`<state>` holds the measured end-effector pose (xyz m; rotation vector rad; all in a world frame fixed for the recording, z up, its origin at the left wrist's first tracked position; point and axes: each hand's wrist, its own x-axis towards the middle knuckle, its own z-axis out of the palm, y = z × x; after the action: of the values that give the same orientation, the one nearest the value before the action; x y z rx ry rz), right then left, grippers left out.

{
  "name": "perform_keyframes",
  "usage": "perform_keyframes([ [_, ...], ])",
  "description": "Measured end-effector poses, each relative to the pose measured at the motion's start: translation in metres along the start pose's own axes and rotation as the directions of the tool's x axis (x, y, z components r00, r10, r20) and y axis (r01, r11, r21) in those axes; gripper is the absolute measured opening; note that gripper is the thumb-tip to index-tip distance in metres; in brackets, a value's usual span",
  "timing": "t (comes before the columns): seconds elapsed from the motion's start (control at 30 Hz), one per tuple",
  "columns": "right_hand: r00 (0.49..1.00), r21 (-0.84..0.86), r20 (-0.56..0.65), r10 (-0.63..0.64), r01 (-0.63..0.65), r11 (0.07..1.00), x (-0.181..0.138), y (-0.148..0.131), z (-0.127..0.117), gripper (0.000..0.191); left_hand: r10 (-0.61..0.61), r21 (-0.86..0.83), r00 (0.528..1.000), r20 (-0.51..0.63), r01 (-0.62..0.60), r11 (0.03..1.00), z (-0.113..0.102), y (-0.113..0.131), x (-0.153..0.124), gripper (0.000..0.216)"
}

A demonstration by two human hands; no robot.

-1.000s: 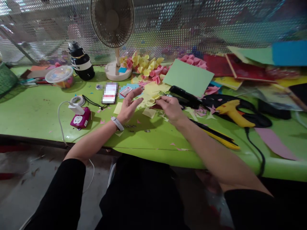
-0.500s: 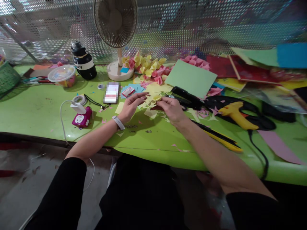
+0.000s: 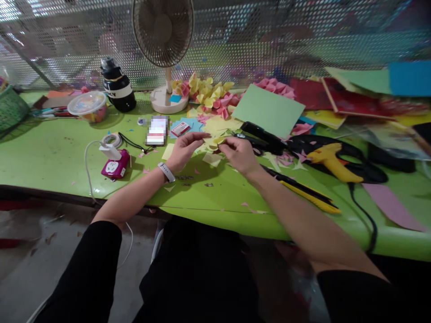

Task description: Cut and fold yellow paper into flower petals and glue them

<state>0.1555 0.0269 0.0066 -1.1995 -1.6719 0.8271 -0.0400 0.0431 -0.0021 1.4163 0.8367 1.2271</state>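
Standing at the far left of the green worktop (image 3: 60, 150), a green basket (image 3: 12, 106) is cut off by the edge of view. Next come a clear lidded tub (image 3: 88, 106) with colourful contents and a black bottle (image 3: 117, 89) bearing a white band. Nearer the front edge, a white charger (image 3: 110, 151) is plugged into a magenta socket block (image 3: 113, 167), with a roll of tape (image 3: 117, 140) just behind. A phone (image 3: 156, 131) lies in front of the round base of a fan (image 3: 164, 33). The left hand (image 3: 186, 151), with a pale band at its wrist, has thumb and fingers narrowly spaced at the left side of a yellow paper piece (image 3: 214, 144); whether they grip it cannot be told. This piece lies between the two hands, above scattered paper scraps, with folded yellow and pink papers (image 3: 204, 92) heaped behind. The right hand (image 3: 239, 154) pinches its right side between thumb and fingers. Farther right are a light green sheet (image 3: 269, 110), a black stapler (image 3: 262, 136), a yellow glue gun (image 3: 332, 162) and a pink paper strip (image 3: 392, 206).
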Motion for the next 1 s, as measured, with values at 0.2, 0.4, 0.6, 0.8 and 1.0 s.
perform_keyframes([
  [0.2, 0.956, -0.353, 0.023, -0.292, 0.281, 0.893, -0.001, -0.001, 0.0, 0.015, -0.006, -0.005, 0.998, 0.063, 0.006, 1.0, -0.001, -0.002, -0.001, 0.026],
  [0.4, 0.943, -0.426, 0.068, -0.325, 0.322, 0.846, -0.003, -0.003, -0.001, 0.017, -0.048, 0.043, 0.994, 0.102, 0.044, 0.998, 0.002, -0.002, -0.002, 0.029],
  [0.6, 0.995, 0.074, -0.063, -0.073, 0.078, 0.994, 0.001, -0.009, -0.008, 0.037, -0.222, -0.265, 0.973, 0.07, 0.232, 0.936, -0.003, -0.005, 0.003, 0.014],
  [0.8, 0.962, 0.494, 0.197, 0.19, -0.265, 0.828, 0.005, -0.007, 0.0, 0.037, -0.302, -0.38, 0.952, 0.055, 0.299, 0.875, -0.007, -0.005, 0.005, 0.011],
  [1.0, 0.984, 0.475, 0.047, 0.172, -0.173, 0.863, 0.005, -0.005, 0.001, 0.038, -0.332, -0.296, 0.943, 0.005, 0.318, 0.901, -0.008, -0.008, 0.005, 0.008],
])
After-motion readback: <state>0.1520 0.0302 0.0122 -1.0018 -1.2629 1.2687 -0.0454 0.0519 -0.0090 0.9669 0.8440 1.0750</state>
